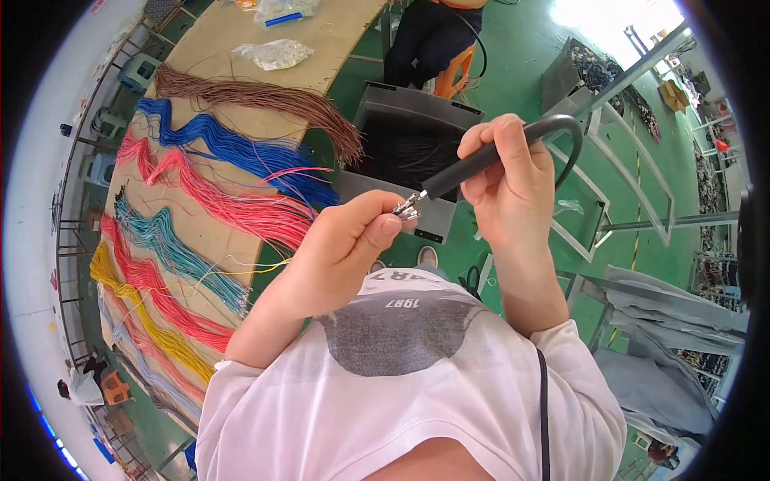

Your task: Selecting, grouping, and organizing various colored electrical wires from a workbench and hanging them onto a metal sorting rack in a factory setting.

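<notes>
My right hand (509, 180) is closed round a thick black cable (457, 172). One part of the cable loops up and over behind that hand. At the cable's lower left end are small shiny metal terminals (410, 208). My left hand (341, 244) pinches these between thumb and forefinger, and its fingertips hide part of them. Both hands are raised in front of my chest, with the cable slanting between them.
Wire bundles lie on the table (204, 44) at left: brown (257, 92), blue (233, 144), pink-red (224, 196), teal (172, 240) and yellow (148, 305). A dark crate (421, 98) with black cables stands beyond my hands. A seated person (433, 40) is behind it; metal frames (642, 168) stand at right.
</notes>
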